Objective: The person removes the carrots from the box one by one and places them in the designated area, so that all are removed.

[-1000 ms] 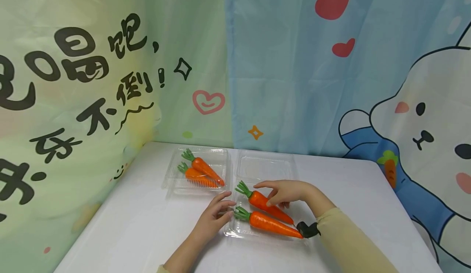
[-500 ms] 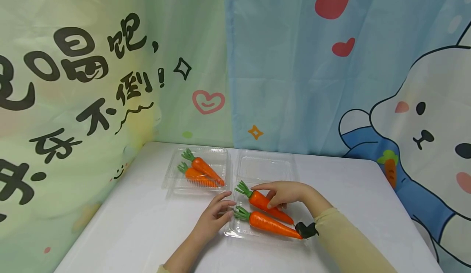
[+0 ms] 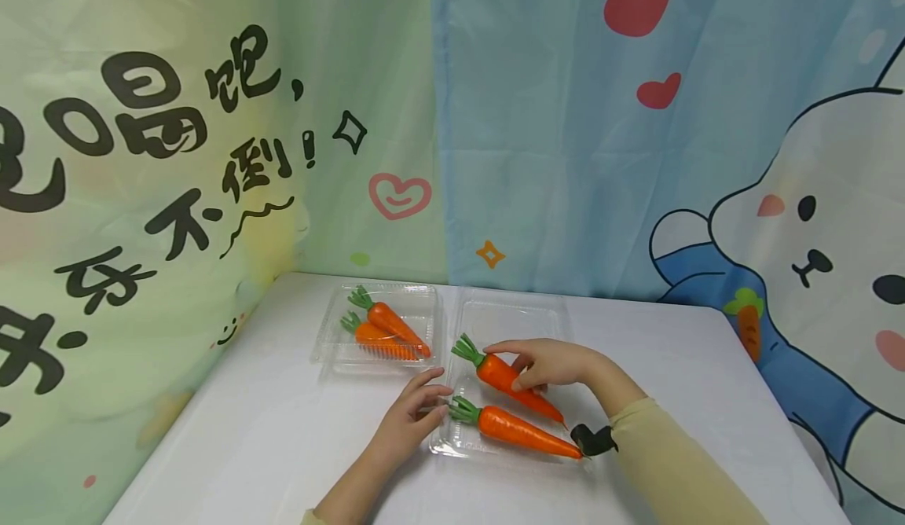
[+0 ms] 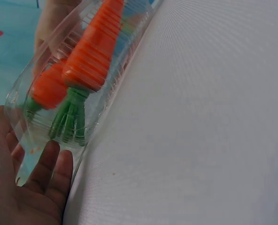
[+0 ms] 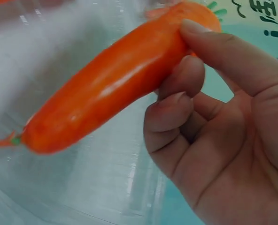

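In the head view my right hand (image 3: 562,361) pinches an orange carrot (image 3: 497,371) with green leaf stalks, tilted over a clear plastic box (image 3: 459,448). The right wrist view shows the thumb and fingertips on the thick end of the carrot (image 5: 106,89), its thin tip pointing away from the hand. A second carrot (image 3: 523,433) lies across the near side of the same box. My left hand (image 3: 408,423) rests at the box's left edge, its fingers loosely bent; in the left wrist view the fingertips touch the clear wall beside the green stalks (image 4: 69,117).
Behind and to the left stands another clear box (image 3: 332,356) with two carrots (image 3: 396,324) in it. The open lid (image 3: 509,317) of the nearer box lies behind it on the white table (image 3: 269,431). A black strap (image 3: 594,438) sits at the right cuff.
My right hand has closed its thumb and fingers on the upper carrot and raised it slightly off its place. The left hand and the lower carrot have stayed still.
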A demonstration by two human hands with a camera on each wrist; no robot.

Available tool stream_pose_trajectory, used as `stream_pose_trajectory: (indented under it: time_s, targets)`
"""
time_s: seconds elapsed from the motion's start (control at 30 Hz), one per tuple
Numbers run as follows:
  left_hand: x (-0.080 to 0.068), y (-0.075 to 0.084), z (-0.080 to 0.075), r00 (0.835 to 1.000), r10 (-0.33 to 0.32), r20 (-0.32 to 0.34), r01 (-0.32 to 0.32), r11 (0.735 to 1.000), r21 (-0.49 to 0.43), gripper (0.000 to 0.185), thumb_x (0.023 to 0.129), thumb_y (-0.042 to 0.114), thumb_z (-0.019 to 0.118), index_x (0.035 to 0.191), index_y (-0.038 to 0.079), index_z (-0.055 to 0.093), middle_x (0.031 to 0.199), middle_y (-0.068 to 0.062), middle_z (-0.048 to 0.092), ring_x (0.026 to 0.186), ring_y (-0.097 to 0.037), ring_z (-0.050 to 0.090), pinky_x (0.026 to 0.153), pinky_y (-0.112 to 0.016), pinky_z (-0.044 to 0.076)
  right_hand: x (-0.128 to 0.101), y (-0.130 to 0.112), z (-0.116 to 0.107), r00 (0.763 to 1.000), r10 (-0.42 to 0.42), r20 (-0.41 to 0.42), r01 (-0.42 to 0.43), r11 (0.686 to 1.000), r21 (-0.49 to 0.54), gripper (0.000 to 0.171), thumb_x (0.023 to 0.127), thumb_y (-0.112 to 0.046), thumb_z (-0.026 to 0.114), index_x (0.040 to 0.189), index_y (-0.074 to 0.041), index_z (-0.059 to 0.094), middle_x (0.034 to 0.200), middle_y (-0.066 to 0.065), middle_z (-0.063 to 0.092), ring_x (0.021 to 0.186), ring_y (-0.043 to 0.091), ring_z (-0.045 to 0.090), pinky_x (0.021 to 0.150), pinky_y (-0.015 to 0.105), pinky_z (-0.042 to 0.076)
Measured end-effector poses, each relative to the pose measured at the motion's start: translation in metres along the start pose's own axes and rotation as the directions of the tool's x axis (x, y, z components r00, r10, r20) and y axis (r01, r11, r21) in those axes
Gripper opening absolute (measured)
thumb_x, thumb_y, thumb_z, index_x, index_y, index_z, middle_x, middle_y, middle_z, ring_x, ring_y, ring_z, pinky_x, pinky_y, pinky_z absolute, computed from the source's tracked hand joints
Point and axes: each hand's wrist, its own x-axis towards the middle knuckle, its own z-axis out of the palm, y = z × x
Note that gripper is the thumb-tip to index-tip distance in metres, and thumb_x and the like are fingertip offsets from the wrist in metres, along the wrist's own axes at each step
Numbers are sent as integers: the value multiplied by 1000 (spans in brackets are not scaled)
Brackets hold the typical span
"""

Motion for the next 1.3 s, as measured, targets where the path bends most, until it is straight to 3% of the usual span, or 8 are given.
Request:
stream_pose_trajectory:
  time_s: [0.2, 0.43, 0.67, 0.83, 1.0, 1.3]
  targets:
    - [0, -2, 1, 1000, 11, -5, -11, 1000, 18, 28, 96, 23, 65, 123, 16, 65, 155, 1, 40, 112, -16, 62, 96, -24, 50, -12, -3, -14, 995, -5, -102, 7, 1000, 19, 63, 91, -27, 71, 144, -47, 43, 122, 9, 65, 68, 23, 60, 68, 42, 53]
    - [1, 0, 1, 1000, -4, -4, 4, 1000, 18, 28, 96, 22, 66, 123, 17, 66, 154, 5, 40, 113, -17, 62, 97, -24, 50, -36, 4, -33, 978, 44, -203, -31, 997, 70, 65, 90, -32, 72, 146, -44, 41, 122, 11, 64, 69, 27, 57, 65, 36, 48]
    - [-8, 35, 1, 999, 3, -33, -3, 1000, -3, 26, 94, 8, 64, 120, 5, 66, 153, -11, 42, 113, -29, 62, 96, -27, 51, -63, 26, -43, 951, 75, -300, -34, 990, 139, 70, 92, -31, 69, 152, -32, 34, 116, 15, 64, 65, 22, 54, 65, 37, 47]
    - [-5, 23, 3, 999, 11, -40, -11, 1000, 15, 27, 94, 8, 64, 121, 5, 65, 154, -11, 41, 113, -30, 62, 94, -24, 51, -77, 51, -41, 923, 147, -356, -81, 978, 194, 73, 91, -38, 70, 152, -29, 31, 113, 15, 63, 63, 22, 54, 65, 36, 48]
    - [-2, 6, 3, 999, 0, -39, 1, 1000, 23, 27, 95, 12, 65, 122, 13, 66, 155, -5, 40, 113, -25, 62, 94, -22, 50, -87, 74, -34, 899, 202, -390, -109, 963, 247, 77, 90, -43, 69, 153, -24, 28, 108, 15, 61, 64, 22, 54, 64, 35, 47]
    - [-1, 1, 2, 1000, -13, -10, 13, 1000, 12, 26, 96, 21, 65, 122, 20, 66, 154, 6, 40, 113, -16, 62, 96, -24, 50, -91, 116, -14, 847, 334, -413, -205, 923, 326, 81, 91, -46, 68, 153, -16, 25, 95, 10, 60, 69, 21, 54, 65, 31, 48]
